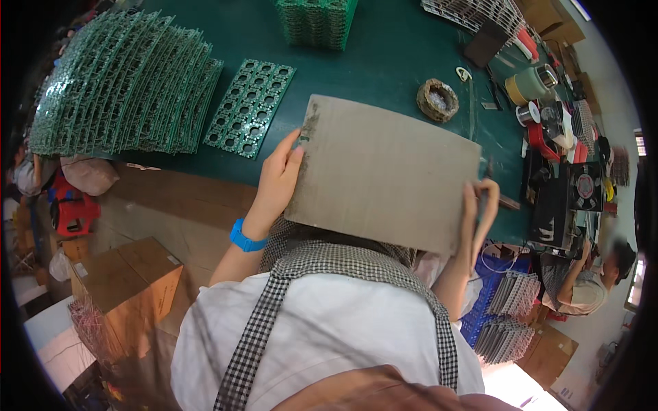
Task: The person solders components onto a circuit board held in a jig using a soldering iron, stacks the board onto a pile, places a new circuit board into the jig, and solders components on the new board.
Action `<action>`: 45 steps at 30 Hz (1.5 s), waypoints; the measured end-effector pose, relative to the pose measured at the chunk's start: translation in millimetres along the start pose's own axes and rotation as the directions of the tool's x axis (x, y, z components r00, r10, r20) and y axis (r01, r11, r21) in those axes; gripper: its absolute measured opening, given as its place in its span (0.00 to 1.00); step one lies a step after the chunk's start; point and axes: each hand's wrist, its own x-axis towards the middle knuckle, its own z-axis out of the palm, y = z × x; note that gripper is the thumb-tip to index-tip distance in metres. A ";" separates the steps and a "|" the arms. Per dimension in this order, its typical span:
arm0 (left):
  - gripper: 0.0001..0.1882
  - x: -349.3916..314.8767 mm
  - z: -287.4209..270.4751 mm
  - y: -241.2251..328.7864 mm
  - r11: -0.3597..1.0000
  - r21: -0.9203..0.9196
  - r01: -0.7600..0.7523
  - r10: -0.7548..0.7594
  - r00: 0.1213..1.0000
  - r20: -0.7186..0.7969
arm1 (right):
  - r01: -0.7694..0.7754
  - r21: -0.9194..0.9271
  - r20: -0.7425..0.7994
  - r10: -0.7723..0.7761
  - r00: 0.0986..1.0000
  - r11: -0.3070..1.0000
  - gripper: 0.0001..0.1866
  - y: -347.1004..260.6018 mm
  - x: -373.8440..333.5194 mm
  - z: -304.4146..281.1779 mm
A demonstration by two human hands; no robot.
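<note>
A flat grey rectangular board (387, 175) is held before me over the near edge of the table, its left edge smudged dark. My left hand (279, 175) closes on the left edge, thumb on top and the other fingers mostly hidden. At the right edge, my right hand (478, 216) grips the board with its fingers bent. A tiny bit of green shows by my left fingertips; what it is I cannot tell. Left of the grey board lies a single green circuit board panel (251, 108) with rows of round holes.
A long row of green circuit panels (127, 85) leans at the left, and another stack (315, 24) stands at the back. A rough round bowl (437, 101), a solder spool (528, 114) and a bottle (531, 84) sit at right. Cardboard boxes (130, 281) stand below left. A person (582, 284) sits far right.
</note>
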 end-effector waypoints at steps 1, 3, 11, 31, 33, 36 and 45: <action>0.23 2.2 -6.6 -20.1 0.900 0.369 -0.234 0.267 0.963 -0.041 | 0.009 0.007 0.008 -0.009 1.000 1.000 0.07 -9.5 3.4 9.7; 0.24 -2.1 -0.2 2.1 0.826 0.542 -0.158 0.209 0.977 -0.035 | -0.062 -0.195 0.163 0.095 0.982 0.979 0.07 -23.9 8.5 27.2; 0.22 -3.3 4.7 25.0 0.527 0.844 0.099 -0.127 0.991 -0.037 | 0.067 -0.324 0.238 0.013 0.971 0.944 0.06 -0.8 6.7 41.4; 0.31 29.4 12.3 65.2 0.995 -0.021 0.101 -0.101 0.995 -0.020 | -0.091 0.380 -0.740 0.362 0.567 0.920 0.17 98.9 -78.8 -154.9; 0.35 32.9 11.9 81.2 0.982 -0.161 0.103 -0.111 0.993 -0.044 | -0.130 0.297 -0.811 0.322 0.488 0.946 0.17 118.4 -76.4 -148.0; 0.35 36.8 3.0 103.7 0.966 -0.255 0.051 -0.066 0.997 -0.048 | -0.130 0.186 -0.872 0.225 0.435 0.974 0.20 139.2 -59.7 -127.1; 0.32 63.5 -0.6 165.0 0.844 -0.467 -0.265 0.163 0.955 -0.248 | 0.062 0.291 -0.899 0.250 0.360 0.955 0.19 111.2 4.2 -55.1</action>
